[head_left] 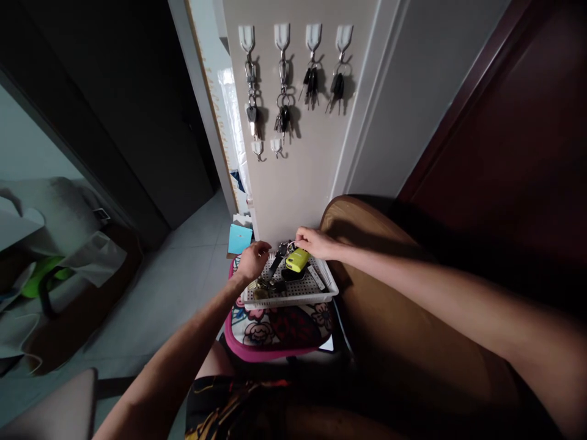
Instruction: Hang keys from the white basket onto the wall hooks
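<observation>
A white perforated tray (316, 292) sits on a pink-rimmed flowered cushion (275, 333) below me. In the tray lie a yellow-green padlock (298, 260), a brass padlock (260, 289) and dark keys. My right hand (314, 242) is closed in a pinch on the key ring at the yellow-green padlock. My left hand (253, 259) is curled at the tray's left rim, touching a black strap (276, 263); what its fingers hold is unclear.
On the beige wall panel, white hooks carry several key bunches (283, 91), with two small bare hooks (266, 147) below. A round wooden table (389, 287) is to the right, a dark door further right. A blue card (239, 238) lies on the tiled floor.
</observation>
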A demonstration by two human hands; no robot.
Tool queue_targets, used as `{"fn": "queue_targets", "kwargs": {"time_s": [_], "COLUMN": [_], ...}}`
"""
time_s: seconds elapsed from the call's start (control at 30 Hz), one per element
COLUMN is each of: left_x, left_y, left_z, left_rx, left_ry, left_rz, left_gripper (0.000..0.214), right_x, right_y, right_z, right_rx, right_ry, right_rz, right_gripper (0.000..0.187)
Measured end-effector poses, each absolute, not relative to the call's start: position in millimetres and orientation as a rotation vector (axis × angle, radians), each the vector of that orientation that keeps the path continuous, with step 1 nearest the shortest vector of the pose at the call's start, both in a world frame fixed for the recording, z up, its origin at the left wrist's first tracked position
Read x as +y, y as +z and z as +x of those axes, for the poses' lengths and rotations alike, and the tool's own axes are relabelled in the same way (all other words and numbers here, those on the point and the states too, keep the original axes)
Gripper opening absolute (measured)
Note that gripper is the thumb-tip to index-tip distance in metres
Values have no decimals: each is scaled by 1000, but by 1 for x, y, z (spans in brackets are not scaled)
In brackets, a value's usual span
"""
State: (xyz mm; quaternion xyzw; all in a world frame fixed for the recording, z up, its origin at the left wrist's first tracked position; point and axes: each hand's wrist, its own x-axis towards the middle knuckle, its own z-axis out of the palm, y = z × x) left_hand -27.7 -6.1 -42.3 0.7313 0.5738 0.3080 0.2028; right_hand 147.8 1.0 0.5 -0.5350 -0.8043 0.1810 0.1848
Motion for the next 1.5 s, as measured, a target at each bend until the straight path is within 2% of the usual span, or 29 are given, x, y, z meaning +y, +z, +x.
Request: {"fn": "queue_targets", "kwargs": {"time_s": [0.1,0.27,0.37,0.7,0.9,1.17,1.33,1.43,1.5], "left_x": [-12,-24,-24,-11,-12,-7,-6,-6,-8], "left_y": [-48,-65,-70,-36,-28,-26,-30,-36,-40], "left_z": [-34,-31,-22,-45,-49,-52,-51,-49,-46], "left_rx": [1517,1356,1357,1408,1344,1384,1359,1373,1371], "left_ry": [767,257,142,479,243,527,601,502,397], "left_rz": [2066,2316,2387,2020,2015,1893,1692,1680,1715], "left_gripper": [23,29,27,21,16,18,18,17,15], "right_x": [5,9,11,8,-13,-7,-5,3,9], "right_y": [4,7,6,-1,-27,-28,-27,-30,-32], "right_z": [150,152,154,150,141,151,155,153,146], "right_rx": [-2186,-2091,-2090,-2124,-2531,-2747,-2728,-2552,-2540], "right_ry": [479,439,428,455,619,330,566,795,787], "right_rz": [-1556,-1605,-1613,-1612,-1451,-1482,-1435,-1626,-1748], "right_gripper": [6,7,7,8,9,9,10,22,26]}}
